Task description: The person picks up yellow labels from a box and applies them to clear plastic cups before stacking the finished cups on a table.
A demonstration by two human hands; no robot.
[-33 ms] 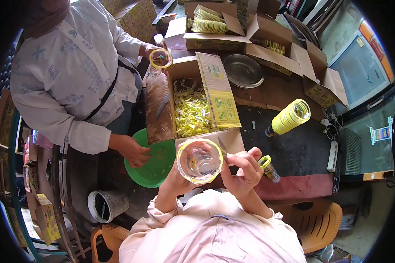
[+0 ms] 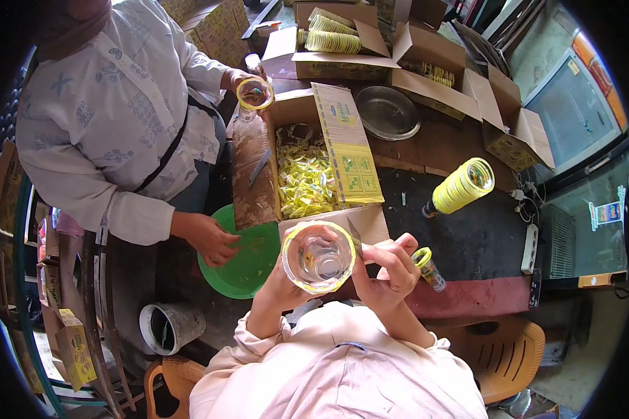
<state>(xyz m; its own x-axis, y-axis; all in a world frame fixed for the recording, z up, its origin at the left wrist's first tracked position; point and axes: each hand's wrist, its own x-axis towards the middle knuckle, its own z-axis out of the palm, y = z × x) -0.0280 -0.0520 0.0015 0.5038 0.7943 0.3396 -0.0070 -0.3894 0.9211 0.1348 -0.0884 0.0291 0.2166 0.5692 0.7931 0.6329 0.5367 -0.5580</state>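
In front of my chest, my left hand (image 2: 281,293) is wrapped round a clear plastic cup (image 2: 319,258) with a yellow rim, its mouth turned up toward me. Pinched in my right hand (image 2: 388,272) is a thin grey blade (image 2: 355,236), held against the cup's right edge. Beyond the cup stands an open cardboard box (image 2: 360,160) full of yellow and clear plastic scraps (image 2: 306,181). Just right of my right hand lies another clear cup (image 2: 435,278) with a yellow rim. Farther right, a stack of yellow-rimmed cups (image 2: 461,187) leans on the dark table.
At left, a co-worker (image 2: 119,126) holds a yellow-rimmed cup (image 2: 254,95) above the box flap; their other hand (image 2: 210,239) is over a green basin (image 2: 248,269). A metal tray (image 2: 388,113), boxes of stacked cups (image 2: 342,66) and a power strip (image 2: 530,249) lie around.
The co-worker's hand over the green basin has shifted very slightly. My own hands, the cup and the blade look unmoved.
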